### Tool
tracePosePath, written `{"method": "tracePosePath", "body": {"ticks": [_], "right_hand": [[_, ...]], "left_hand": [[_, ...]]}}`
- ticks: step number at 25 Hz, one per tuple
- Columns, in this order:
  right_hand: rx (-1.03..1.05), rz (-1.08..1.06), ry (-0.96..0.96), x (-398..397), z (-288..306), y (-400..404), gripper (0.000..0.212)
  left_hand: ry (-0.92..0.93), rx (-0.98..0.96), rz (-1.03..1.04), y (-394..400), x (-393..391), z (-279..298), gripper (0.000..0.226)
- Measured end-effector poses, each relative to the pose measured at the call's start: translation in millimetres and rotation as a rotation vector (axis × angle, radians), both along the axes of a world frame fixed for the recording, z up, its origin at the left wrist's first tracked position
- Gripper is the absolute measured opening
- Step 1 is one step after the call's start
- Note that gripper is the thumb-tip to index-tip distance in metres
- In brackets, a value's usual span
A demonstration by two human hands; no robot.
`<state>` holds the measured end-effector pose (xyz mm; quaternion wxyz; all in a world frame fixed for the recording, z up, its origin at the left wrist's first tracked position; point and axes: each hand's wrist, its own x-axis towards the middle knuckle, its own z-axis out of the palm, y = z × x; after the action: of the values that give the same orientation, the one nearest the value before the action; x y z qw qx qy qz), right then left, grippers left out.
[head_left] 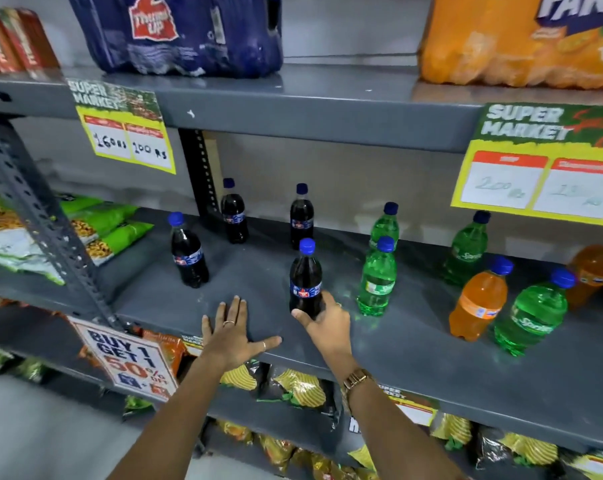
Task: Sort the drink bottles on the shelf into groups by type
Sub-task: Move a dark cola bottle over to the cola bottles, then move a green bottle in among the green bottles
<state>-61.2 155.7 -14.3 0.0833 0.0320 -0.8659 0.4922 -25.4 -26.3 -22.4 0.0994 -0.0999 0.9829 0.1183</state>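
Dark cola bottle with blue screw cap and blue label, clear plastic, standing upright near the front of the grey metal shelf, roughly centre. Right hand wraps its lower body, thumb on the left side, fingers round the right and mostly hidden behind. Left hand lies flat and spread on the shelf just left of it, gripping nothing. Three more cola bottles stand farther back and left; green plastic bottles and orange ones mixed to the right. Judgement: bottle looks full, so moderately heavy and stiff under pressure, smooth and possibly slippery. Low grip steadies a slide; for lifting, the labelled waist seems the firmer hold.
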Motion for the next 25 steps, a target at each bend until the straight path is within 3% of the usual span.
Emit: {"method": "tracePosePath", "body": {"ticks": [11, 16, 18, 21, 25], "right_hand": [[0.013, 0.087, 0.023, -29, -4, -36, 0.050], [-0.082, 0.093, -0.116, -19, -2, -34, 0.087], [-0.156, 0.038, -0.110, -10, -2, -30, 0.076], [-0.253, -0.229, 0.018, 6, -1, -14, 0.033], [-0.373, -0.539, 0.137, 15, 3, 22, 0.025]], "left_hand": [[0.030, 0.012, 0.005, -1, 0, -7, 0.117], [0.026, 0.006, 0.005, 0, 1, -3, 0.116], [0.023, 0.004, 0.009, 1, 2, 0, 0.113], [0.021, -0.003, 0.012, 9, 8, 4, 0.102], [0.127, -0.015, 0.028, 49, 24, -2, 0.068]]}}
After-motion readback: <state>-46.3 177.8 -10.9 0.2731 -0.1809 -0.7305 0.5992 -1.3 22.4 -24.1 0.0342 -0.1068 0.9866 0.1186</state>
